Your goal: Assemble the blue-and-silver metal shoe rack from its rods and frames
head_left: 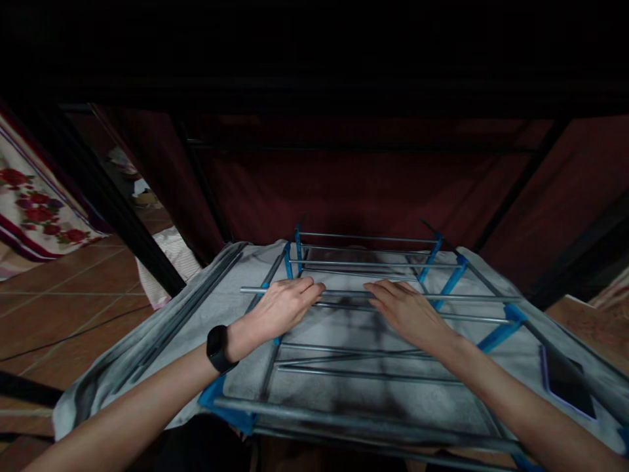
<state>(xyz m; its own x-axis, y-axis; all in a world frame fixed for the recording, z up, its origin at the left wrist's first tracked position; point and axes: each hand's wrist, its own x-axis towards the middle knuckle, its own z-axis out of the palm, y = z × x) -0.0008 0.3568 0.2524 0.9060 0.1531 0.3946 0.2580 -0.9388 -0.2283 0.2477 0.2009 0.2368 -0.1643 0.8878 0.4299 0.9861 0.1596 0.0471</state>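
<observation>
My left hand point(284, 303), with a black band on its wrist, is closed around a thin grey metal tube point(344, 294). Farther right along the same tube, my right hand point(403, 311) grips it with curled fingers. The tube lies crosswise over a partly built rack frame point(363, 419) of grey tubes with blue plastic connectors point(500, 333). Its left end sticks out past the side of the frame. Several crossbars run between the sides, both beyond and nearer than my hands. Some loose-looking tubes point(354, 373) lie across the frame's near half.
Under the frame is a grey cloth-covered surface point(289, 393). More tubes point(184, 311) lie along its left side, and a phone point(567, 380) rests at the right. Behind stands a dark red curtain point(363, 190) with black posts. Floral fabric point(42, 206) hangs left above the tiled floor point(63, 305).
</observation>
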